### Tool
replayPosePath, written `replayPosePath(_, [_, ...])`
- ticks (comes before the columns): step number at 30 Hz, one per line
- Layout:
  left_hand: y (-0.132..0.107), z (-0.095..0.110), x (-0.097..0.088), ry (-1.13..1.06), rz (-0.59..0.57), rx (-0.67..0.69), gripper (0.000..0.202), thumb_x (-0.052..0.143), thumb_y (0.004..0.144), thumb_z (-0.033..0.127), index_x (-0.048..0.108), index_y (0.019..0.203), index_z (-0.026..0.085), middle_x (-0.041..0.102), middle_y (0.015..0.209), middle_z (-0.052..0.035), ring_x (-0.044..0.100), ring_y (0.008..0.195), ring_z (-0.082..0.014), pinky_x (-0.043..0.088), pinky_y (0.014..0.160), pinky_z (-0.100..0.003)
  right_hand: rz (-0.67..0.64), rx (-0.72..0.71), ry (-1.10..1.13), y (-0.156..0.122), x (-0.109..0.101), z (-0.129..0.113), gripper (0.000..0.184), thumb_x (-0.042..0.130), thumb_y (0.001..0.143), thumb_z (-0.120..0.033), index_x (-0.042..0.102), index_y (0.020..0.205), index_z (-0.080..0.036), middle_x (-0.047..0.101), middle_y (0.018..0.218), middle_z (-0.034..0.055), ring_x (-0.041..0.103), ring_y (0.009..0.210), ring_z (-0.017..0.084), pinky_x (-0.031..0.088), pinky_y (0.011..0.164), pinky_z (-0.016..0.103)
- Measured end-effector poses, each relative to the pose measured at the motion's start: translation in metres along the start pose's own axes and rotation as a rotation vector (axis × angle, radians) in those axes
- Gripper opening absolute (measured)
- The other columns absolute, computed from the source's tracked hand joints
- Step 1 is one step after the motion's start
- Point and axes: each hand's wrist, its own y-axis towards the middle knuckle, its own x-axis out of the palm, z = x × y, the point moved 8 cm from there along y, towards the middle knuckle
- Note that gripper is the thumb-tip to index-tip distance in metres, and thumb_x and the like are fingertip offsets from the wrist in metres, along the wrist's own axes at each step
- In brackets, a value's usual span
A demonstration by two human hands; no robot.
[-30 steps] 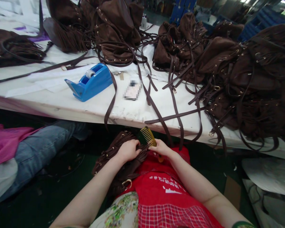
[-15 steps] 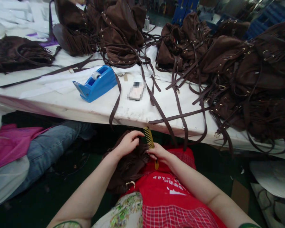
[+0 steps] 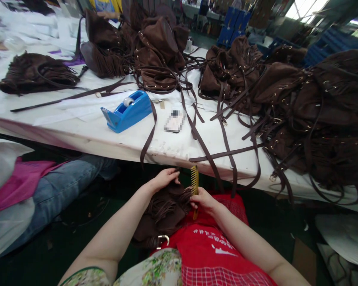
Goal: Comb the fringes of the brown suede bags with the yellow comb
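Note:
A dark brown fringed bag (image 3: 164,210) with a gold buckle lies on my lap, partly over the red apron (image 3: 209,238). My left hand (image 3: 165,178) is closed at the bag's upper part, its fingertips pinching a dark bit of it near the table edge. In my right hand (image 3: 205,200) is a yellow comb (image 3: 195,178), held upright by its lower part with the teeth facing left. Strands of fringe meet the comb close to the right fingers; whether those fingers also grip the strands is hard to see.
On the white table (image 3: 122,145) stand a blue tape dispenser (image 3: 128,111) and a phone-like item (image 3: 174,121), blurred out. Brown bags (image 3: 161,51) are heaped along the back and right, straps (image 3: 231,159) hanging over the front edge. A person's jeans-clad leg (image 3: 62,190) is at left.
My left hand has gone from loosely bent fingers to a pinch on the bag. The comb stands more upright, and the bag's fringe lies more exposed. The head view has tilted up slightly.

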Motion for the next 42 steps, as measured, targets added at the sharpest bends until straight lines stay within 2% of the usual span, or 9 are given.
replayPosePath(5, [-0.008, -0.005, -0.044, 0.052, 0.541, -0.016, 0.029, 0.044, 0.084, 0.024, 0.051, 0.107, 0.007, 0.061, 0.104, -0.021, 0.059, 0.102, -0.0287, 0.043, 0.091, -0.047, 0.056, -0.014, -0.099, -0.005, -0.008, -0.004, 0.021, 0.071, 0.065, -0.029, 0.057, 0.067, -0.013, 0.054, 0.043, -0.0041, 0.041, 0.032, 0.005, 0.03, 0.033, 0.015])
replayPosePath(8, [-0.042, 0.032, -0.047, 0.337, 0.787, 0.274, 0.036, 0.053, 0.078, 0.018, 0.052, 0.113, 0.009, 0.054, 0.118, -0.0202, 0.046, 0.118, -0.0299, 0.033, 0.103, -0.047, 0.069, -0.045, -0.133, -0.006, -0.007, -0.015, 0.022, 0.07, 0.067, -0.031, 0.06, 0.07, -0.012, 0.062, 0.052, -0.0004, 0.044, 0.035, 0.005, 0.032, 0.034, 0.016])
replayPosePath(12, [-0.053, 0.065, 0.0, 0.501, 0.379, 0.547, 0.024, 0.046, 0.086, 0.027, 0.064, 0.096, 0.016, 0.063, 0.102, -0.011, 0.054, 0.103, -0.0236, 0.04, 0.096, -0.038, 0.034, -0.085, -0.211, -0.007, 0.001, -0.032, 0.023, 0.069, 0.069, -0.033, 0.062, 0.073, -0.012, 0.064, 0.06, 0.0009, 0.047, 0.037, 0.005, 0.035, 0.036, 0.016])
replayPosePath(17, [-0.035, 0.029, 0.057, 0.146, -0.547, 0.191, 0.04, 0.048, 0.085, 0.047, 0.069, 0.088, 0.013, 0.069, 0.084, -0.0043, 0.061, 0.082, -0.0194, 0.047, 0.078, -0.027, 0.104, -0.105, -0.267, -0.005, -0.004, -0.049, 0.014, 0.064, 0.066, -0.024, 0.062, 0.075, -0.013, 0.056, 0.047, -0.0051, 0.045, 0.035, 0.006, 0.035, 0.035, 0.016])
replayPosePath(19, [-0.035, 0.015, 0.07, 0.052, -0.737, 0.069, 0.038, 0.065, 0.073, 0.048, 0.071, 0.089, 0.014, 0.07, 0.084, -0.0031, 0.062, 0.081, -0.0198, 0.047, 0.076, -0.026, 0.138, -0.098, -0.298, 0.0, -0.008, -0.052, 0.016, 0.061, 0.066, -0.022, 0.063, 0.078, -0.013, 0.057, 0.049, -0.0043, 0.044, 0.035, 0.006, 0.033, 0.035, 0.016])
replayPosePath(28, [-0.035, -0.028, 0.09, -0.458, -0.66, -0.28, 0.041, 0.067, 0.072, 0.048, 0.07, 0.087, 0.01, 0.071, 0.09, -0.0113, 0.066, 0.08, -0.0212, 0.049, 0.081, -0.033, 0.435, -0.198, -0.508, -0.021, -0.048, -0.066, 0.026, 0.065, 0.062, -0.023, 0.063, 0.087, -0.015, 0.066, 0.076, 0.0018, 0.056, 0.06, 0.011, 0.045, 0.055, 0.022])
replayPosePath(32, [-0.027, -0.038, 0.084, -0.494, -0.533, -0.291, 0.039, 0.072, 0.068, 0.044, 0.071, 0.085, 0.009, 0.072, 0.087, -0.0113, 0.065, 0.077, -0.0209, 0.049, 0.079, -0.033, 0.218, -0.191, -0.787, -0.041, -0.019, -0.045, 0.022, 0.068, 0.065, -0.027, 0.063, 0.083, -0.015, 0.064, 0.08, 0.0028, 0.058, 0.072, 0.015, 0.047, 0.066, 0.026])
replayPosePath(36, [-0.021, -0.045, 0.079, -0.425, -0.447, -0.313, 0.039, 0.078, 0.058, 0.038, 0.071, 0.086, 0.01, 0.072, 0.086, -0.0084, 0.065, 0.081, -0.0231, 0.049, 0.078, -0.032, 0.244, -0.207, -1.111, -0.045, -0.005, -0.036, 0.009, 0.065, 0.065, -0.017, 0.06, 0.071, -0.015, 0.058, 0.07, -0.0001, 0.052, 0.065, 0.012, 0.04, 0.059, 0.021])
replayPosePath(42, [-0.03, -0.036, 0.083, -0.547, -0.462, -0.372, 0.036, 0.077, 0.061, 0.033, 0.07, 0.089, 0.012, 0.072, 0.09, -0.0089, 0.065, 0.086, -0.022, 0.047, 0.085, -0.033, 0.217, -0.211, -1.028, -0.035, -0.014, -0.05, 0.012, 0.051, 0.068, -0.009, 0.06, 0.074, -0.014, 0.059, 0.065, -0.0019, 0.05, 0.059, 0.01, 0.036, 0.053, 0.018])
